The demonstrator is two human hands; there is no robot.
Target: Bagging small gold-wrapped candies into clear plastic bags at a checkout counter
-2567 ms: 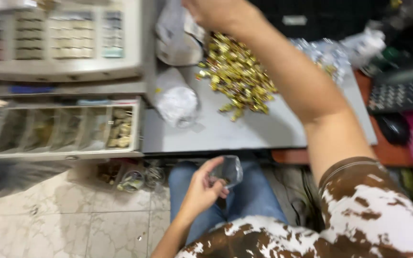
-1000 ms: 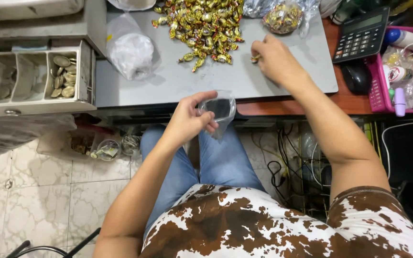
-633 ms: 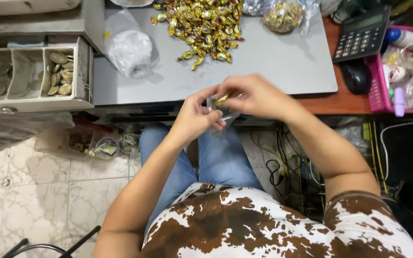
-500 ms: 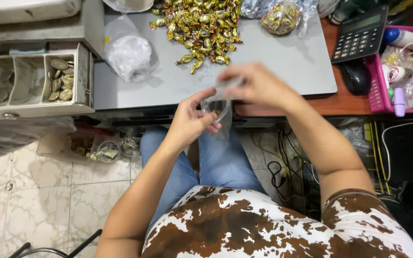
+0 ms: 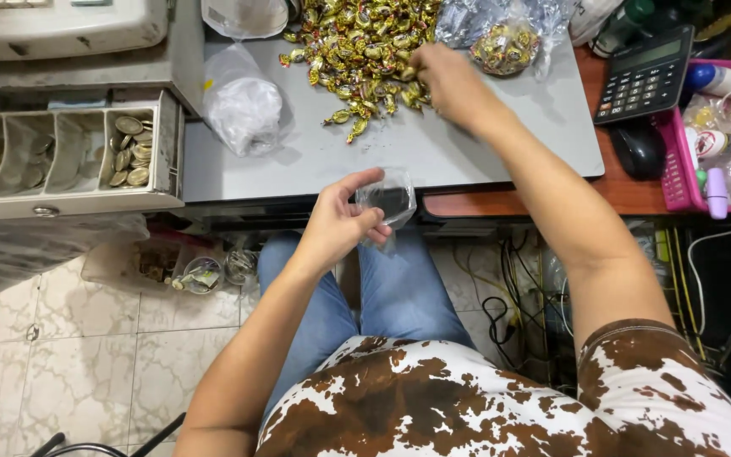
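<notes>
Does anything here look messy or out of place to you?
Mostly the gold-wrapped sweets: they lie loose in a heap across the grey table, a few strays apart from it. The coin drawer also stands pulled open. The right hand reaches into the heap; the left hand holds a small clear bag.

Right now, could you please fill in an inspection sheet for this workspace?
Surface: grey counter top, with a reddish wooden desk to its right.
Job's things: small clear bag held open below the counter edge; pile of gold-wrapped sweets at the back of the counter.
Clutter: crumpled plastic bag, filled bag of sweets, calculator, computer mouse, pink basket of small items.
Hands: left hand pinches the small clear bag; right hand rests on the sweets.
Cables: tangle of wires under the desk.
Surroundings: open coin drawer at left, tiled floor.
</notes>
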